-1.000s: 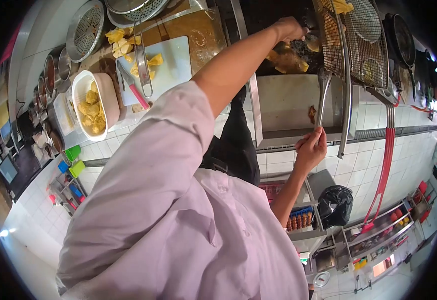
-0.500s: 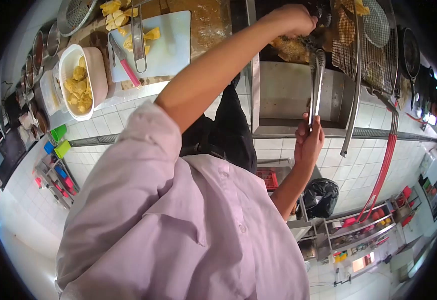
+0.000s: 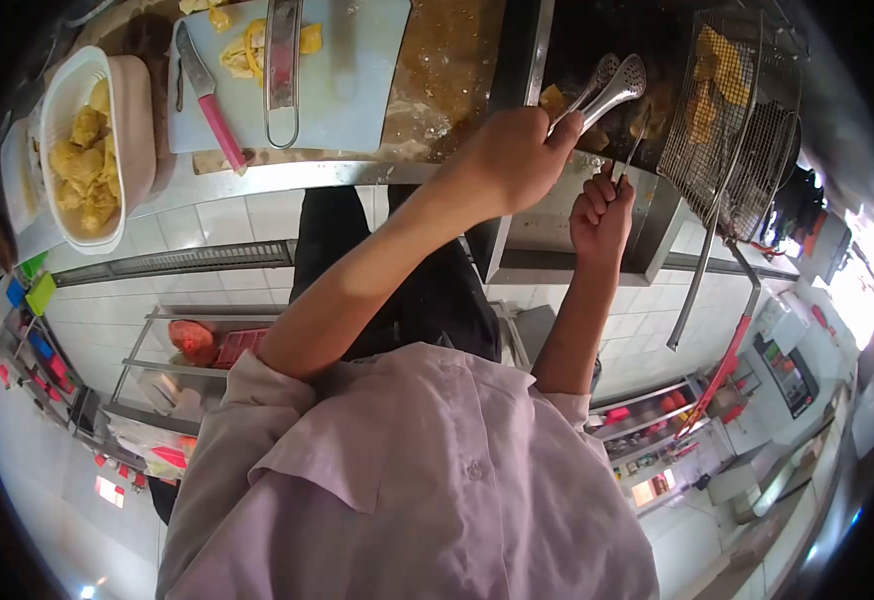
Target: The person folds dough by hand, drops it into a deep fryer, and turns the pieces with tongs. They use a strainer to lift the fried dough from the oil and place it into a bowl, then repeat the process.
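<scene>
My left hand (image 3: pixel 517 160) is closed on metal tongs (image 3: pixel 622 85), whose perforated ends point up and right over the dark fryer. To its right and a little lower, my right hand (image 3: pixel 600 212) is wrapped round a thin metal utensil (image 3: pixel 639 140); its far tip lies over the dark oil and its exact kind is unclear. Browned food (image 3: pixel 554 98) shows in the fryer near the tongs, partly hidden. At the right, a wire basket (image 3: pixel 732 150) holds golden fried pieces (image 3: pixel 725 65).
A pale cutting board (image 3: pixel 357 90) at the upper left bears a pink-handled knife (image 3: pixel 219 125), a metal-framed tool (image 3: pixel 282 70) and yellow wrappers (image 3: pixel 242 55). Beside it stands a white tub (image 3: pixel 137 120) of yellow dumplings (image 3: pixel 87 165). A red-handled basket (image 3: pixel 722 375) juts out lower right.
The tongs have passed from my right hand to my left, which has drawn back from the fryer. My right hand now holds the thin utensil. The view has shifted.
</scene>
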Demonstrator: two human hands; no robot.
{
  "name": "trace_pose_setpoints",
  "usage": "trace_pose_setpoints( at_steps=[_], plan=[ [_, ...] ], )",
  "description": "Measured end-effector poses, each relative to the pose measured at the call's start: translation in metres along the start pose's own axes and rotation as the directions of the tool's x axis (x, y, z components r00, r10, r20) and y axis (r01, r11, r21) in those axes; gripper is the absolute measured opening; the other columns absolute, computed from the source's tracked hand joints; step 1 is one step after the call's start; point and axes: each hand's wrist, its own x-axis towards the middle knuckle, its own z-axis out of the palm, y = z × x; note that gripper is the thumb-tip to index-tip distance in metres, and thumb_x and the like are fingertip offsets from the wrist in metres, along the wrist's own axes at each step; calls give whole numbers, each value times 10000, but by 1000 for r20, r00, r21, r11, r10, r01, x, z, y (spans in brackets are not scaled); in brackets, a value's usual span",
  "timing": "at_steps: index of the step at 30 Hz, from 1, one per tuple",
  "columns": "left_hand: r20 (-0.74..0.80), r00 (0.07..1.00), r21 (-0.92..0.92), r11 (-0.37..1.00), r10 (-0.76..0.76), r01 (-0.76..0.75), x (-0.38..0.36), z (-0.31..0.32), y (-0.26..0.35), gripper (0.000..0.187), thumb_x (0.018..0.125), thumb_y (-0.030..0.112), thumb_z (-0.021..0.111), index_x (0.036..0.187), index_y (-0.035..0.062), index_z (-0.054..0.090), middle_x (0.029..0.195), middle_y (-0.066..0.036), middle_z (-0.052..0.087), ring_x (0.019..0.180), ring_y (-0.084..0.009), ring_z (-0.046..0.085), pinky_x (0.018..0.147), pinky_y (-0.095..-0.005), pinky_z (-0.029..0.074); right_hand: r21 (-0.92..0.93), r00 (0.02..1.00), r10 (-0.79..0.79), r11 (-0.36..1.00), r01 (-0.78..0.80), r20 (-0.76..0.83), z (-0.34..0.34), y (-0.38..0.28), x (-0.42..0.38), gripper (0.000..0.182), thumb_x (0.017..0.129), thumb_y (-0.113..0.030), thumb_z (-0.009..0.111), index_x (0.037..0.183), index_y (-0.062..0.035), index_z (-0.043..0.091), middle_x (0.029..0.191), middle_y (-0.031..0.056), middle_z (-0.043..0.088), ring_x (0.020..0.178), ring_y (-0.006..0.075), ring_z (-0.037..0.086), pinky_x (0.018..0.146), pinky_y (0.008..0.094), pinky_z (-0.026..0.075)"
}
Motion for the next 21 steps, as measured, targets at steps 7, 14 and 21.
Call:
trace_pose_setpoints(
  at_steps=[7,14,21],
  plan=[
    [-11,998,-72,995,65,-65,-13,-8,-16,637,1112,524,425,818,-3,631,576,-79,555,541,-211,565,602,-382,479,-129,999,-36,991,30,-39,5,-10,40,280,1098,-235,390,1061,-80,620,694,-64,438,538,48,353,391,206,282],
    [-25,996,-99,991,89,-91,-19,-18,-12,649,1109,542,421,821,0,632,572,-89,550,541,-226,574,605,-395,476,-171,987,-41,985,14,-158,11,-12,64,284,1105,-231,379,1067,-70,611,733,-58,486,536,43,388,388,187,293],
    [7,998,-96,993,64,-63,-17,-15,-10,627,1112,521,430,812,13,641,570,-90,553,536,-237,574,606,-400,473,-48,993,21,998,-27,-116,8,-22,75,267,1106,-229,387,1014,-82,590,764,-50,533,538,35,415,390,177,309]
  ],
)
